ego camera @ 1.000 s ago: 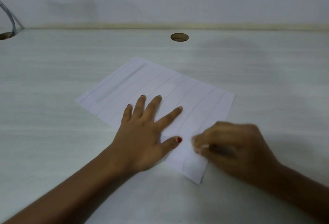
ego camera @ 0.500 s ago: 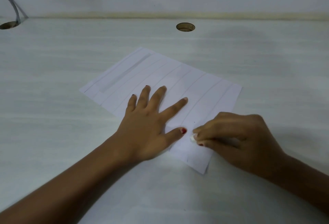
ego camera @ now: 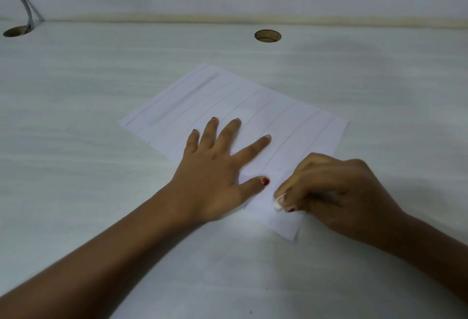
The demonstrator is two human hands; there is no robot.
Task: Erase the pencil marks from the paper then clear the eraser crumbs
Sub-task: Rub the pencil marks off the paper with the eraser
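Observation:
A white sheet of paper lies askew on the pale table, crossed by faint pencil lines and a grey smudged band near its far left edge. My left hand lies flat on the sheet with fingers spread, pinning it down. My right hand rests on the sheet's near right corner, its fingers pinched around a small white eraser; only the eraser's tip shows, touching the paper. A tiny dark speck sits on the sheet between the two hands.
The table is light wood grain. A round cable hole sits behind the paper, another at far left with grey cables rising from it. A wall runs along the table's back edge.
My right hand has shifted slightly along the near corner of the sheet with the eraser in it. My left hand has stayed flat. The camera has tilted a little.

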